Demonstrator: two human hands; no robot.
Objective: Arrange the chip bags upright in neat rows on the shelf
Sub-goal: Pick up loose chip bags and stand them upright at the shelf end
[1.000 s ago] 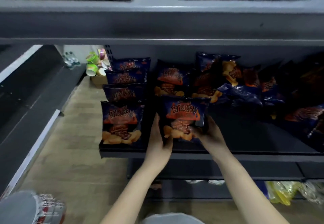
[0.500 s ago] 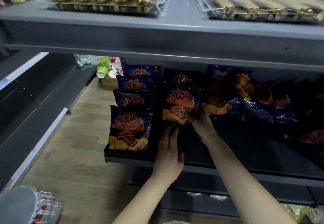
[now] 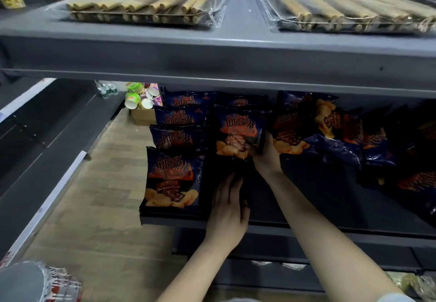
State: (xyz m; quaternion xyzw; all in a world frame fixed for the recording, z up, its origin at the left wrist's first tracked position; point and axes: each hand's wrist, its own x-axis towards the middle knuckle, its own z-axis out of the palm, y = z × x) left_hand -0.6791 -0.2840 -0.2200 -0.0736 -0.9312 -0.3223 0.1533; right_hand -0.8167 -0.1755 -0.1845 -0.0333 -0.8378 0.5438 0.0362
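since a second ago: chip bag (image 3: 238,134) gone from near the front edge of the shelf (image 3: 306,229) to further back, in the second row; another bag's top shows behind it. left hand (image 3: 230,205) has let go and dropped back toward the front edge.

bag now upright, slight lean, just right of the left row (image 3: 175,160), which stands four deep along the shelf's left edge. right hand (image 3: 266,157) pinches the bag's lower right corner, fingers curled round it. left hand lies flat on the shelf, fingers straight and close together, holding nothing.

step in hand, by my read: seating this bag in row two. next move likely calls for a fresh bag from the loose heap (image 3: 342,131) toward the right end, stood in the bare space in front.
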